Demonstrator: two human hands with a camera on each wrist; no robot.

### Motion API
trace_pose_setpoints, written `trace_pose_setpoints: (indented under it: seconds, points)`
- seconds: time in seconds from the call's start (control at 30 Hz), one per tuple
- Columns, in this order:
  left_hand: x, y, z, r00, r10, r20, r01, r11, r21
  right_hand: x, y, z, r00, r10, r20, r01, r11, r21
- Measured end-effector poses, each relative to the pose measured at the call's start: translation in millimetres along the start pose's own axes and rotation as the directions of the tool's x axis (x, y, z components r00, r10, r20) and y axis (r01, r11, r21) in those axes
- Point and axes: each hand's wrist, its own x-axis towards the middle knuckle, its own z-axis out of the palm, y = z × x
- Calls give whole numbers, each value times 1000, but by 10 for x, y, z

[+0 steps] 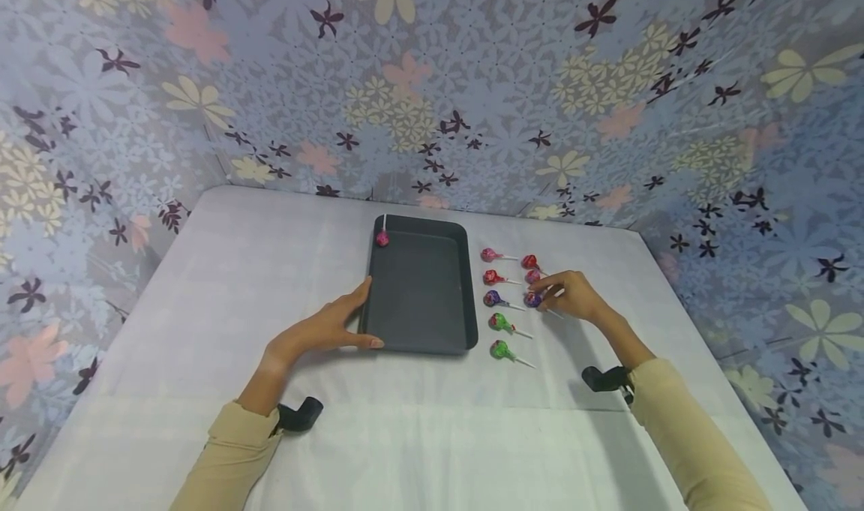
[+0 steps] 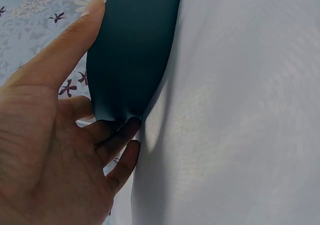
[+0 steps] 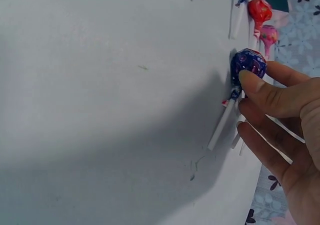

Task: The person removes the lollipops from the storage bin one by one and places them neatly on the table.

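My left hand (image 1: 324,329) holds the near-left corner of a dark baking tray (image 1: 421,293). In the left wrist view, the thumb lies along one side of the tray (image 2: 137,45) and the fingers bend against another. A pink-wrapped lollipop (image 1: 382,238) lies in the tray's far-left corner, its stick toward the rim. To the right of the tray, my right hand (image 1: 575,297) pinches a purple-blue lollipop (image 3: 247,64) by its wrapped head, thumb in front and index finger behind. Its stick points down and away, close to the white cloth.
Beside the tray runs a column of lollipops: pink (image 1: 489,255), red (image 1: 491,277), purple (image 1: 492,298) and two green (image 1: 499,321). Another red lollipop (image 1: 529,262) and a pink one (image 1: 532,276) lie near my right hand. Floral fabric (image 1: 405,121) hangs behind the white-covered table (image 1: 432,436).
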Motion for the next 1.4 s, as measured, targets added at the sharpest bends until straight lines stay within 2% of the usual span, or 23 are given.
trace_pose_setpoints:
  seconds: [0.1, 0.17, 0.27, 0.4, 0.5, 0.73, 1.1, 1.27, 1.4]
  points:
    - [7, -14, 5, 1000, 0, 2, 0, 1000, 3, -5, 4, -30, 999, 46, -15, -46, 999, 12]
    - [13, -21, 8, 1000, 4, 3, -4, 1000, 6, -5, 7, -56, 994, 98, -55, -97, 995, 29]
    - [13, -14, 7, 1000, 8, 4, -8, 1000, 2, 18, 23, -77, 975, 166, -146, -163, 986, 35]
    - [3, 1, 2, 1000, 3, 3, -3, 1000, -2, 71, 63, -54, 953, 201, -226, -204, 979, 11]
    - [-4, -3, 3, 1000, -1, 5, 1, 1000, 1, 99, 93, -13, 952, 215, -220, -219, 976, 5]
    - [1, -15, 9, 1000, 3, 2, -3, 1000, 4, 134, 148, 42, 962, 238, -132, -236, 971, 30]
    - [-2, -22, 0, 1000, -1, 2, 1, 1000, 2, 193, 144, 11, 965, 241, -107, -239, 970, 33]
    - [8, -38, 14, 1000, 4, 7, -4, 1000, 6, 225, 131, -96, 961, 243, -133, -240, 970, 37]
    - [0, -31, 10, 1000, 5, -1, -5, 1000, 7, 329, 97, -154, 960, 219, -175, -216, 976, 38]
